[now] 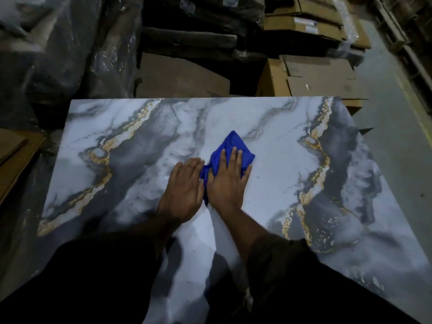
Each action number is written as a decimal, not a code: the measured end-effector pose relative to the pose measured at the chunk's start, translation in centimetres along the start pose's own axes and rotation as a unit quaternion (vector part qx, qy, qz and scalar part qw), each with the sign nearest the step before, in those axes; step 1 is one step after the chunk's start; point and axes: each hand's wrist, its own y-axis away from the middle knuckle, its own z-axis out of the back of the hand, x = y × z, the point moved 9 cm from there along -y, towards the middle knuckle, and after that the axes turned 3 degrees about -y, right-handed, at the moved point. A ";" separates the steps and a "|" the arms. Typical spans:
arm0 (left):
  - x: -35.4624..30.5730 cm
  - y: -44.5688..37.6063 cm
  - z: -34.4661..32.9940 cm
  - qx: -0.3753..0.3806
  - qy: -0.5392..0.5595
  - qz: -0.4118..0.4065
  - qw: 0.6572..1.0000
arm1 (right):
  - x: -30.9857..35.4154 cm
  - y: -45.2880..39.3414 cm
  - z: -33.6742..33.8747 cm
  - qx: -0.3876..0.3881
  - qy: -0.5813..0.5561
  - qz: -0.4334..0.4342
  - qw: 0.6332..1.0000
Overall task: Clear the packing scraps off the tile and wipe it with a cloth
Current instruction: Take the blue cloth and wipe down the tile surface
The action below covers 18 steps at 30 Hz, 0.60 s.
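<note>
Dim, soft-focus wide-angle view (edges bowed), dark shadows near the bottom.

Cardboard boxes (313, 80), plastic-wrapped bundles (58, 50)

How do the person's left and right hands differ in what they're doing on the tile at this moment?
The right hand lies flat on top of the blue cloth, fingers spread, pressing it down; the left hand rests mostly on the bare marble-pattern tile, only its fingertips meeting the cloth's edge. The right hand reaches slightly farther from the person than the left. Both are palm-down, side by side near the tile's middle.
</note>
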 end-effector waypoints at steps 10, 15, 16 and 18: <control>1.4 -0.3 0.5 0.005 0.009 0.066 0.998 | -4.7 11.2 0.5 -0.044 0.018 -0.038 0.998; 3.4 -2.2 1.1 0.016 -0.018 0.026 0.999 | -4.1 8.4 0.4 -0.042 0.023 -0.090 0.995; 3.8 -2.9 1.2 0.017 -0.027 0.022 0.999 | -3.9 7.3 0.3 -0.044 0.018 -0.096 0.994; 4.5 -4.3 1.3 0.017 -0.046 0.028 0.998 | -3.6 4.5 0.3 -0.049 0.006 -0.103 0.994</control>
